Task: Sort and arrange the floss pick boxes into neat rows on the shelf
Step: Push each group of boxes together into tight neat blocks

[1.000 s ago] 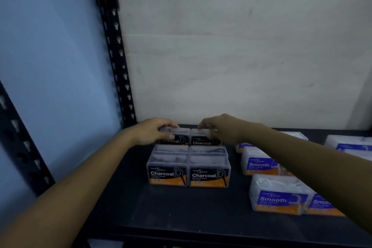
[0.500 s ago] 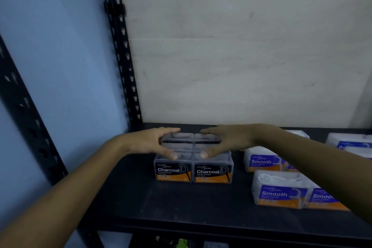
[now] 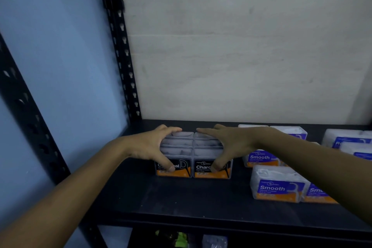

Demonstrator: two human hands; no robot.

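head view: left hand (image 3: 149,147) and right hand (image 3: 231,145) are both reaching onto the black shelf (image 3: 181,197) and clamping the charcoal boxes (image 3: 177,143). these boxes are sitting as one tight block, two side by side and three deep, touching each other, at the left-centre of the shelf, a little in from the front edge and short of the back wall (image 3: 241,46). the left hand is spanning the left column, fingers spread wide and curling over the back box, thumb pressing down on the front label. the right hand is doing the same on the right column, fingers stretching over the back box toward the left hand's fingertips, thumb covering part of the front label. the two index fingers are nearly meeting at the back, not touching. both front labels are facing the camera, black and orange, partly hidden by the thumbs.

smooth boxes (image 3: 278,187), white with blue and orange labels, are sitting to the right of the block, apart from it, in loose pairs. the nearest pair is standing closer to the front edge, another pair (image 3: 261,158) is just beside the right wrist. more white boxes (image 3: 346,141) are sitting at the far right, labels cut off and blurred. a black slotted post (image 3: 118,46) is rising at the shelf's back left corner. something green (image 3: 171,237) is showing below the shelf, too blurred to tell.
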